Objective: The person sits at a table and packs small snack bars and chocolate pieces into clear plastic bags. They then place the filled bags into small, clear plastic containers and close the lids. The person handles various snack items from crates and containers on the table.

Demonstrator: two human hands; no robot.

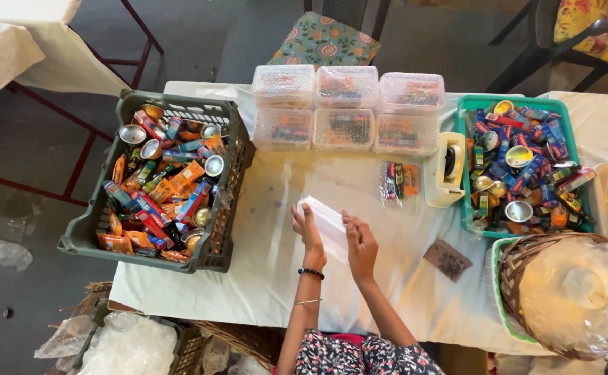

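We grip the clear bag (326, 223) with both hands (305, 223) (359, 239), at nine and three o'clock; it looks light, limp, slippery.

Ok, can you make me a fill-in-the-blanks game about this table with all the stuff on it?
1. Both hands, left hand and right hand, hold a clear ____ bag.
2. The dark crate of small packets stands at the table's ____ end.
3. The tape dispenser stands beside the ____ tray.
4. The clear lidded boxes number ____.

Missing words: plastic; left; green; six
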